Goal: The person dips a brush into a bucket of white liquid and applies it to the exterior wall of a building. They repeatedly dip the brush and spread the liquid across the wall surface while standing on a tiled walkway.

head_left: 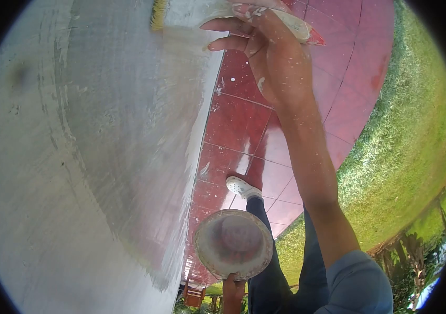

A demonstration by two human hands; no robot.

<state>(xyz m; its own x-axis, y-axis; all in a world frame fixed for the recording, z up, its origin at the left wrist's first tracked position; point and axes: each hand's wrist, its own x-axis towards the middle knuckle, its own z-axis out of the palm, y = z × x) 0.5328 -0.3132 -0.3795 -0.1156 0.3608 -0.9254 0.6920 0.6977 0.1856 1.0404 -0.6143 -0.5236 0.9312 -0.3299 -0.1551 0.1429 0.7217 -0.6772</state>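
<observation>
My right hand [275, 57], speckled with white paint, reaches out to the top of the view beside the wall. Its fingers are curled on a paintbrush [301, 26], whose pale, red-tipped end shows behind the hand. Yellow bristles [158, 14] lie against the wall near the top edge; the join between them and the handle is hard to make out. Low in the view, my left hand [233, 293] grips the near rim of a round, paint-stained bowl [202, 256]. Whitish paint coats its inside. The grey-white wall [107, 131] carries wet-looking, streaky strokes.
Glossy red floor tiles [238, 118] with white drips run along the wall's foot. My white clog [239, 186] stands on them. Grass [380, 199] borders the tiles on the right. A brown wooden chair [194, 296] is partly visible at the bottom.
</observation>
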